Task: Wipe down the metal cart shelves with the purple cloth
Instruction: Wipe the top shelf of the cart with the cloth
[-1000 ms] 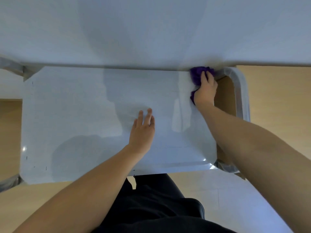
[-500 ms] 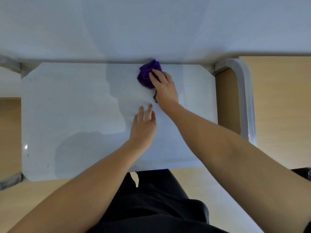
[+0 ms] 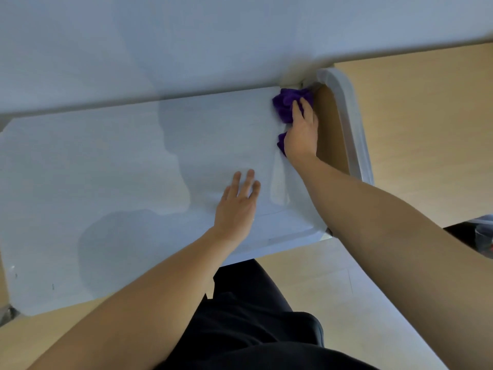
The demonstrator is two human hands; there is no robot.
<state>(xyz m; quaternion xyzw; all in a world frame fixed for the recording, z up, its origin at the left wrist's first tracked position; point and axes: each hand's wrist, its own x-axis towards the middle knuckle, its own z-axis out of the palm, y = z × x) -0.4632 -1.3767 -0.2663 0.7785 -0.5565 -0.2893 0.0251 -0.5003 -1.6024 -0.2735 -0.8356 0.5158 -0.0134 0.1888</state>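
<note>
The purple cloth [image 3: 286,105] sits crumpled in the far right corner of the top shelf [image 3: 106,182], just beside the cart handle [image 3: 352,124]. Half a second ago it was midway along the back edge, so we have swept it back to the corner it held a second ago. We judge the back strip is getting repeated passes, with the near part yet to do. The cloth is deep violet and bunched, with a fold poking out near the wrist. Our right hand [image 3: 301,134] grasps it, fingers laid over the wad; our left hand [image 3: 237,206] lies flat and released on the shelf, bracing.
</note>
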